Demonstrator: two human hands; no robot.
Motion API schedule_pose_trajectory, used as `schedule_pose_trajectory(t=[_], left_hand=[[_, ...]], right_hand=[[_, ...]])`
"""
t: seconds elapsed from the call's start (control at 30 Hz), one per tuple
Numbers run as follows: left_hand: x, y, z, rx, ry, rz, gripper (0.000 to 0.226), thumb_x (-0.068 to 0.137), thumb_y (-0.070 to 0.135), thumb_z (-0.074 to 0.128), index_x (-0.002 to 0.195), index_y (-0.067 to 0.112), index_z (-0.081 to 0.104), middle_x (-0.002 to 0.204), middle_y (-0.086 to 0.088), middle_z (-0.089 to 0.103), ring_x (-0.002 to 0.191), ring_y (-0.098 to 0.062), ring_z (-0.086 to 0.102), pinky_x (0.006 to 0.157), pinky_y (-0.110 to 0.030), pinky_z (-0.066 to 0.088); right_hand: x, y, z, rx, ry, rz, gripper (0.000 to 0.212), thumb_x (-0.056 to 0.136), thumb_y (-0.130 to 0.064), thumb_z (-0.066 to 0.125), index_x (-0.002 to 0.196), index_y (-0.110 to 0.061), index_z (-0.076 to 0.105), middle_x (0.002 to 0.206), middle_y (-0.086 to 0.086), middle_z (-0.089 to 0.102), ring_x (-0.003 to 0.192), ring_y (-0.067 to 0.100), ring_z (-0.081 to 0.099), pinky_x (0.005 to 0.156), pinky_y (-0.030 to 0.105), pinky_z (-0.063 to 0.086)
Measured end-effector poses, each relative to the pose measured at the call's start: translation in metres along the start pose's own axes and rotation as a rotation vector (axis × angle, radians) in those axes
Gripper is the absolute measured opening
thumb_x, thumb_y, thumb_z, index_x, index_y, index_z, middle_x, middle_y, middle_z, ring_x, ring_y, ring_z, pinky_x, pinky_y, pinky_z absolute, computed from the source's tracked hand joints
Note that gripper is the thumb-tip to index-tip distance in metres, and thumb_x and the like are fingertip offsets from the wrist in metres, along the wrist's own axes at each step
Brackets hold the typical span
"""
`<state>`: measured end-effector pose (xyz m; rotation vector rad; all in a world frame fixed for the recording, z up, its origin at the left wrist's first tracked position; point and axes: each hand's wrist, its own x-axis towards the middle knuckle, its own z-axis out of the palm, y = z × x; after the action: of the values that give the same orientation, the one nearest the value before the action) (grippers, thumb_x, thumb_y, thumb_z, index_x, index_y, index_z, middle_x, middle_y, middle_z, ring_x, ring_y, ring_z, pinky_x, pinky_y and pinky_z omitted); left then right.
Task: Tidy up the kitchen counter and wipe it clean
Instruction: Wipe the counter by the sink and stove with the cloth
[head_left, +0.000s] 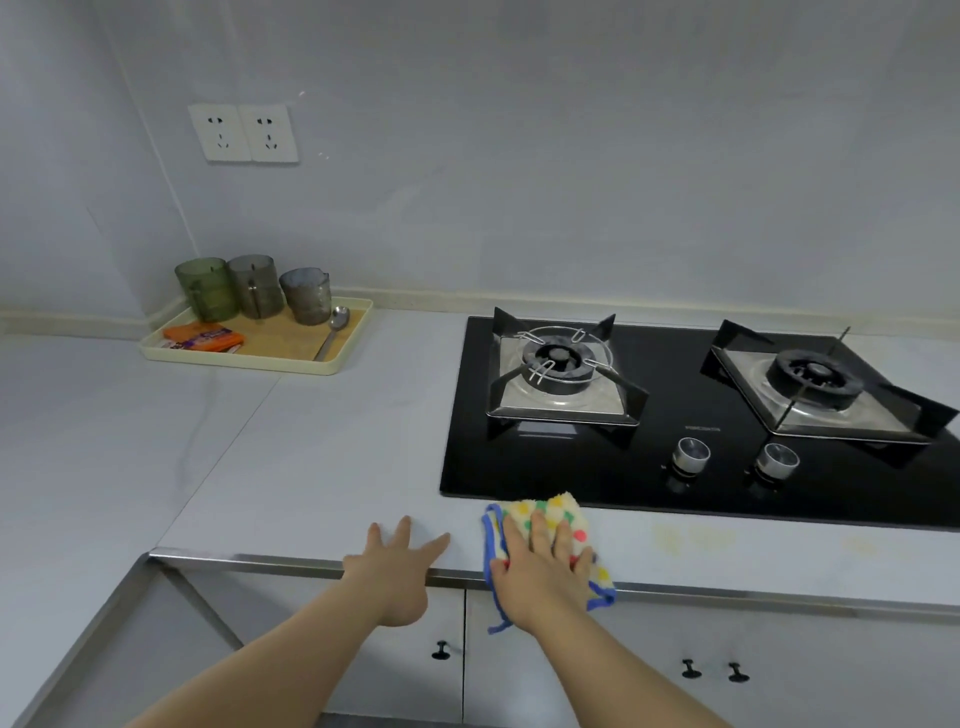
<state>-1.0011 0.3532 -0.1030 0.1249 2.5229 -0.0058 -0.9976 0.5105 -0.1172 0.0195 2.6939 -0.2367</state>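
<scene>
**A:** How far along would you say the tidying is?

**B:** The sorting looks finished. In the upper left of the frame a cream tray (249, 362) holds three ribbed tumblers (254, 286), a spoon (335, 325) and an orange packet (202, 336), all gathered in the corner. Nothing loose lies on the rest of the worktop (322, 441).

**A:** And the wiping?

**B:** I'd say it's under way but not done. Faint yellowish marks (670, 538) show on the front strip at the lower right, below the gas hob (571, 467), and the dishcloth hasn't reached them.

**A:** Where is the dishcloth (553, 512)?

**B:** Lower centre, on the front edge of the worktop, with its far side just touching the hob's black glass. One blue-trimmed corner hangs over the metal lip.

**A:** How does the right hand (540, 564) sit on it?

**B:** Flat on top. Its fingers (537, 530) are straight and slightly apart, pressing the cloth down, not bunching it. The cloth pokes out beyond the fingertips and at both sides.

**A:** The left hand (397, 564)?

**B:** Just beside the cloth, to its left, not touching it. It's splayed wide, palm down on the worktop edge, holding nothing. It looks like a brace.
</scene>
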Motion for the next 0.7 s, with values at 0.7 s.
schedule_pose_trajectory(t=[0.7], left_hand=[[0.007, 0.066, 0.005, 0.093, 0.030, -0.023, 0.086, 0.087, 0.014, 0.047, 0.149, 0.033, -0.008, 0.158, -0.004, -0.013, 0.141, -0.047, -0.011, 0.117, -0.053, 0.010]], right_hand=[[-0.003, 0.052, -0.007, -0.028, 0.008, -0.183, 0.056, 0.100, -0.041, 0.026, 0.151, -0.035, 0.003, 0.160, -0.002, -0.012, 0.146, 0.028, -0.015, 0.115, 0.054, -0.007]])
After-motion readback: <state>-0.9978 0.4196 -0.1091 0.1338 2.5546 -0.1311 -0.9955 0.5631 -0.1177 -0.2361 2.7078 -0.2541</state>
